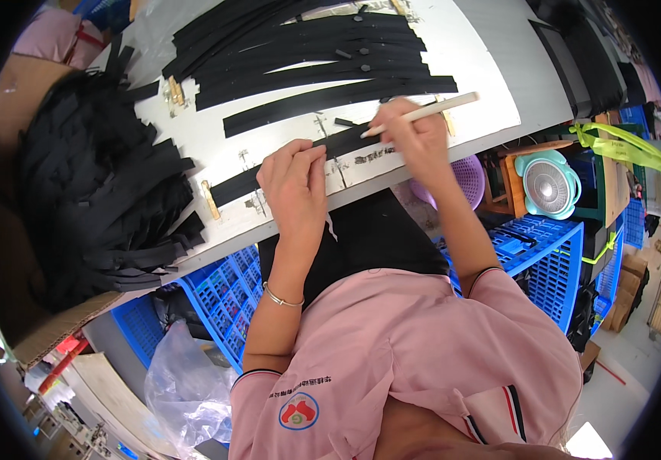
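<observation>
A long black fabric strip (238, 184) lies on the white board (491, 84) close to the table's near edge. My left hand (293, 180) presses it down, fingers bent and held together, with the tips on the cloth. In my right hand (414, 138) is a slim white marking pen (445, 106), gripped between thumb and fingers. Its point touches the strip, to the right of my left hand. Just beyond lies another black strip (269, 113), with more strips (307, 54) in rows farther back. Small dark pieces (343, 122) rest on the board and the strips.
At left, a cardboard box (1, 153) holds a heap of black strips (93, 184). Small wooden pegs (210, 201) stick to the board. Blue crates (545, 253), a purple basket (464, 184) and a turquoise fan (551, 184) stand below the table. A clear plastic bag (185, 383) hangs lower left.
</observation>
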Action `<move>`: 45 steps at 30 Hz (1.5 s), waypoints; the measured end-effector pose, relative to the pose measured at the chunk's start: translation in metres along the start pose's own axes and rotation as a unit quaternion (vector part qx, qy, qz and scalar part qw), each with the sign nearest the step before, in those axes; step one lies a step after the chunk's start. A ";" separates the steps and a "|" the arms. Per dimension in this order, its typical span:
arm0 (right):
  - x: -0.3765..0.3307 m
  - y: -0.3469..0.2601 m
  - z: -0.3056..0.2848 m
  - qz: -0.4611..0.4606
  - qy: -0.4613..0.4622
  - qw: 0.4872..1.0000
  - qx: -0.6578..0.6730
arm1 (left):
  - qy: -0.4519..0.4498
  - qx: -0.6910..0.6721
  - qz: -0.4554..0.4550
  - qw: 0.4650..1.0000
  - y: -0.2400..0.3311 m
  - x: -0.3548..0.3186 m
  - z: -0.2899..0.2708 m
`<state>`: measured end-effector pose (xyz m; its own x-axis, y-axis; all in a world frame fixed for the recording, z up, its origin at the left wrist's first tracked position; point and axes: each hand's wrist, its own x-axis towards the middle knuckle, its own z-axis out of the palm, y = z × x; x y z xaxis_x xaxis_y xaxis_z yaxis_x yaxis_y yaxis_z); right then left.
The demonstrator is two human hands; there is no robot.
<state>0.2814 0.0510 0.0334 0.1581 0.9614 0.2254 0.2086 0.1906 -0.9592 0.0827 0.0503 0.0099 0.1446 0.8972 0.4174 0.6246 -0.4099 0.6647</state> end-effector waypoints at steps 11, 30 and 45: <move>0.011 0.041 -0.061 0.020 0.055 0.996 -0.068 | 0.000 0.018 0.021 1.000 0.015 0.002 0.017; 0.012 0.028 -0.084 0.015 0.219 0.959 0.181 | -0.051 -0.021 0.084 0.995 0.047 0.027 0.072; 0.009 0.035 -0.059 0.017 0.028 0.996 -0.087 | -0.064 -0.011 0.104 0.992 0.048 0.025 0.072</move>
<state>0.3467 0.0550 0.0119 0.2210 0.9528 0.2082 0.3659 0.1169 -0.9233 0.1715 0.0653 0.0078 0.3656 0.8053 0.4668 0.5548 -0.5912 0.5854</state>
